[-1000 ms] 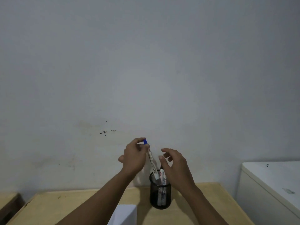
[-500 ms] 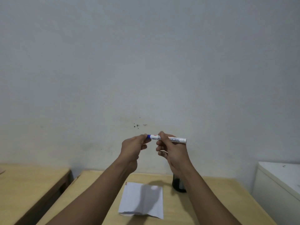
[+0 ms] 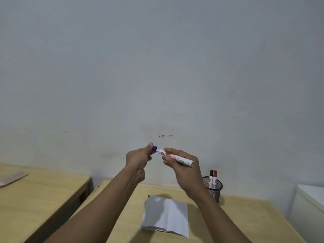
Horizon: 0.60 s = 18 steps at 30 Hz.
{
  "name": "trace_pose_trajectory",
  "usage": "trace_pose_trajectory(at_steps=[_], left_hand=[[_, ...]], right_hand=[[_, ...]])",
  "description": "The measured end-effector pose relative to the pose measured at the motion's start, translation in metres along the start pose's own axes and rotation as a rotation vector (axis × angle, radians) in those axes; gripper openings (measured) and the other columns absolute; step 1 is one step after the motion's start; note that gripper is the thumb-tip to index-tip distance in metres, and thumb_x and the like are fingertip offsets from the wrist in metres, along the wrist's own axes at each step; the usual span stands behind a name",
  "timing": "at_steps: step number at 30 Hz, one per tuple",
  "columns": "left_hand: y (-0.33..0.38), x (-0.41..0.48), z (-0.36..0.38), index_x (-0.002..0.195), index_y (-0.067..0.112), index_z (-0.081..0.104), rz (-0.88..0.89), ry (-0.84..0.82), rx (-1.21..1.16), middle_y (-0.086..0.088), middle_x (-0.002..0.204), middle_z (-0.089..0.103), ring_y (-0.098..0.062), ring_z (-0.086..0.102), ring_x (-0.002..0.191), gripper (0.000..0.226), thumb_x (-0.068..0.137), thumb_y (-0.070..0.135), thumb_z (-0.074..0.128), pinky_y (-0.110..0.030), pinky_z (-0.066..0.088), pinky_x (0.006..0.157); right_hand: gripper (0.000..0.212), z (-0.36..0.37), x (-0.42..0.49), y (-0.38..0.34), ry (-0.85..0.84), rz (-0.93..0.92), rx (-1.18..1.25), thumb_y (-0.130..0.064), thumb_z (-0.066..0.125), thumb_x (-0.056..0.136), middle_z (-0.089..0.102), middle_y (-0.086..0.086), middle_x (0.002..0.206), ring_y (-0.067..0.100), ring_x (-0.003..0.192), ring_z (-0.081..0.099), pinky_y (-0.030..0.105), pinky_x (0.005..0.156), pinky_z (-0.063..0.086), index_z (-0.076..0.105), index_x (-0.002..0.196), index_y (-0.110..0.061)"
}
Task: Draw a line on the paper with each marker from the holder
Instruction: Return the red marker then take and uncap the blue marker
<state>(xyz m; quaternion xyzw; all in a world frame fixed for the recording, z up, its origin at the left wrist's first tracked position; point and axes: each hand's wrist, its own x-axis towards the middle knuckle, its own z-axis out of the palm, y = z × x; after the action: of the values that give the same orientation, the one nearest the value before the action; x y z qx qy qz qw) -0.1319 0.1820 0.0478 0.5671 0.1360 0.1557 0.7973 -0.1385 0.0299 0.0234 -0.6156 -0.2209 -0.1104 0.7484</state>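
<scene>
Marker [image 3: 177,158], white-bodied, is held level in the air above the tabletop [image 3: 245,218], well clear of the paper [image 3: 166,214] lying flat below it. Right hand [image 3: 184,170] is closed around the barrel. Left hand [image 3: 138,157] pinches the blue cap [image 3: 154,147] at the marker's left end; cap appears seated or barely parted, cannot tell which. Behind the right wrist stands the black mesh holder [image 3: 214,187], upright, containing two markers, one black-capped [image 3: 211,173], one red-capped [image 3: 215,173]. Grey wall [image 3: 157,67] beyond.
</scene>
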Motion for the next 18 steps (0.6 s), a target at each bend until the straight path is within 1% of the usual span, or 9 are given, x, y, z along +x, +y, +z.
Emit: trace_pose_trajectory(at_steps=[3, 4, 5, 7, 8, 9, 12, 15, 18], left_hand=[[-0.016, 0.018, -0.024, 0.078, 0.023, 0.073, 0.183, 0.015, 0.159, 0.009, 0.078, 0.075, -0.020, 0.064, 0.092, 0.011, 0.088, 0.027, 0.072, -0.035, 0.041, 0.082], [-0.025, 0.025, -0.033, 0.075, 0.028, 0.074, 0.243, 0.022, 0.266, 0.016, 0.073, 0.074, -0.016, 0.066, 0.093, 0.013, 0.087, 0.029, 0.073, -0.037, 0.044, 0.083], [-0.036, 0.032, -0.044, 0.072, 0.034, 0.075, 0.285, 0.040, 0.411, 0.021, 0.070, 0.073, -0.008, 0.066, 0.090, 0.015, 0.086, 0.033, 0.073, -0.039, 0.042, 0.086], [-0.057, 0.043, -0.061, 0.075, 0.039, 0.073, 0.335, 0.110, 0.741, 0.028, 0.065, 0.068, 0.006, 0.058, 0.081, 0.012, 0.086, 0.040, 0.069, -0.038, 0.030, 0.081], [-0.068, 0.049, -0.070, 0.080, 0.039, 0.073, 0.360, 0.128, 0.884, 0.028, 0.066, 0.066, 0.006, 0.057, 0.080, 0.009, 0.086, 0.042, 0.067, -0.037, 0.024, 0.077], [-0.079, 0.053, -0.078, 0.087, 0.039, 0.072, 0.376, 0.117, 0.983, 0.027, 0.069, 0.065, 0.002, 0.058, 0.084, 0.007, 0.086, 0.042, 0.066, -0.037, 0.021, 0.076], [-0.107, 0.065, -0.096, 0.107, 0.037, 0.067, 0.365, 0.052, 1.150, 0.022, 0.078, 0.068, -0.007, 0.057, 0.102, 0.019, 0.088, 0.041, 0.066, -0.037, 0.017, 0.078], [-0.129, 0.071, -0.106, 0.117, 0.035, 0.064, 0.324, 0.029, 1.242, 0.019, 0.090, 0.072, -0.005, 0.057, 0.103, 0.030, 0.087, 0.040, 0.064, -0.037, 0.019, 0.082], [-0.142, 0.072, -0.109, 0.118, 0.033, 0.064, 0.309, 0.035, 1.261, 0.015, 0.097, 0.074, -0.005, 0.057, 0.104, 0.031, 0.087, 0.036, 0.060, -0.038, 0.020, 0.089]], right_hand=[[0.018, -0.003, -0.001, 0.015, -0.003, -0.010, -0.018, 0.001, 0.076, 0.086, 0.081, 0.011, 0.097, 0.018, 0.085, 0.076, 0.028, 0.080, 0.062, 0.080, 0.103, -0.005], [0.017, -0.005, -0.002, 0.021, 0.009, 0.001, -0.015, 0.002, 0.077, 0.086, 0.081, 0.014, 0.096, 0.018, 0.083, 0.076, 0.030, 0.082, 0.063, 0.080, 0.102, -0.004], [0.017, -0.007, -0.003, 0.028, 0.025, 0.016, -0.017, 0.003, 0.077, 0.085, 0.081, 0.016, 0.096, 0.018, 0.081, 0.075, 0.033, 0.082, 0.063, 0.079, 0.100, -0.004], [0.017, -0.012, -0.005, 0.041, 0.049, 0.050, -0.025, 0.006, 0.077, 0.084, 0.080, 0.016, 0.093, 0.018, 0.080, 0.075, 0.034, 0.082, 0.064, 0.079, 0.099, -0.003], [0.017, -0.013, -0.006, 0.046, 0.056, 0.069, -0.019, 0.007, 0.076, 0.084, 0.080, 0.017, 0.092, 0.020, 0.079, 0.075, 0.033, 0.081, 0.064, 0.078, 0.099, -0.001], [0.016, -0.015, -0.008, 0.052, 0.063, 0.088, -0.008, 0.008, 0.075, 0.084, 0.081, 0.017, 0.090, 0.021, 0.078, 0.075, 0.032, 0.078, 0.064, 0.076, 0.099, 0.000], [0.012, -0.018, -0.010, 0.067, 0.082, 0.137, 0.020, 0.006, 0.073, 0.087, 0.081, 0.014, 0.084, 0.022, 0.072, 0.075, 0.028, 0.070, 0.063, 0.072, 0.099, 0.004], [0.011, -0.021, -0.011, 0.078, 0.084, 0.183, 0.016, 0.002, 0.073, 0.088, 0.080, 0.016, 0.083, 0.023, 0.070, 0.075, 0.027, 0.068, 0.063, 0.071, 0.099, 0.003], [0.012, -0.022, -0.009, 0.087, 0.083, 0.209, -0.005, 0.000, 0.073, 0.088, 0.079, 0.015, 0.080, 0.022, 0.069, 0.075, 0.025, 0.068, 0.063, 0.071, 0.100, 0.003]])
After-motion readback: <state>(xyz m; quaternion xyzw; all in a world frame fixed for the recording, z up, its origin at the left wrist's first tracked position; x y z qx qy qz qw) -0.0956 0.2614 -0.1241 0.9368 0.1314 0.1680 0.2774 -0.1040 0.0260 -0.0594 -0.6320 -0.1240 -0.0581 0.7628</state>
